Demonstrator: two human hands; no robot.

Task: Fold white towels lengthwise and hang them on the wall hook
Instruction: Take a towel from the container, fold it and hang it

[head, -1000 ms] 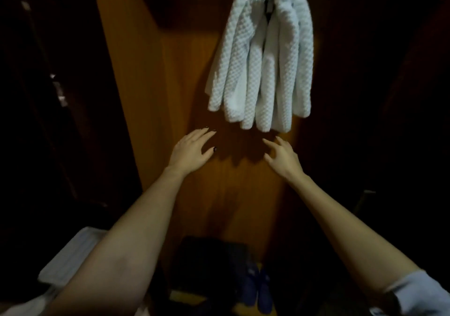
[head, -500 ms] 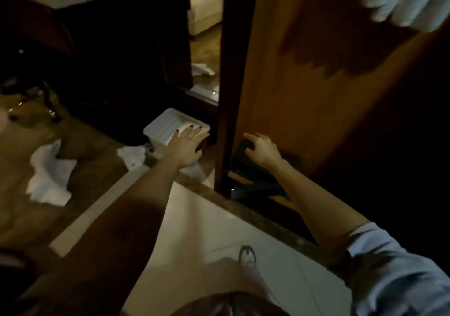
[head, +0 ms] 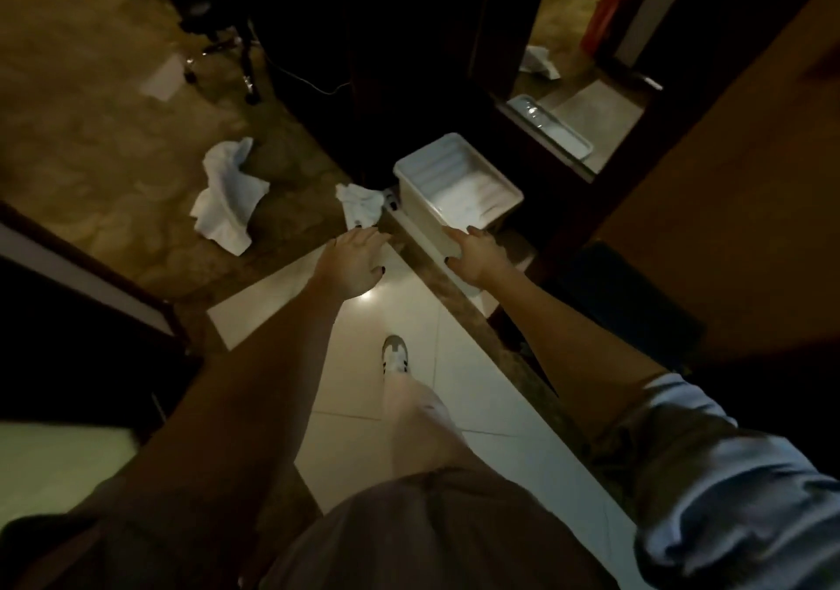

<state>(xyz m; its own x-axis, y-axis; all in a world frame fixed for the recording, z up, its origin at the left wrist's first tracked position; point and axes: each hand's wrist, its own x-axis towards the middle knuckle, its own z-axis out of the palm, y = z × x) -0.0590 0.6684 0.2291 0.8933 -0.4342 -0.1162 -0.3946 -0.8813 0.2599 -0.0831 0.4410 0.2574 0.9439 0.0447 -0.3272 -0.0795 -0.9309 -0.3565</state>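
Left hand (head: pixel 352 262) and right hand (head: pixel 477 253) are reaching forward, fingers loosely spread, holding nothing. A crumpled white towel (head: pixel 227 194) is lying on the carpet (head: pixel 91 134) at far left, a smaller towel (head: pixel 361 203) beside the white bin (head: pixel 454 180). Fetching seems to be underway; next, stooping and gripping one by its edge.

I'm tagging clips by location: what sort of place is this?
Probably a hotel room doorway: white tiles meet patterned carpet, with a crumpled towel and a white bin on the floor.
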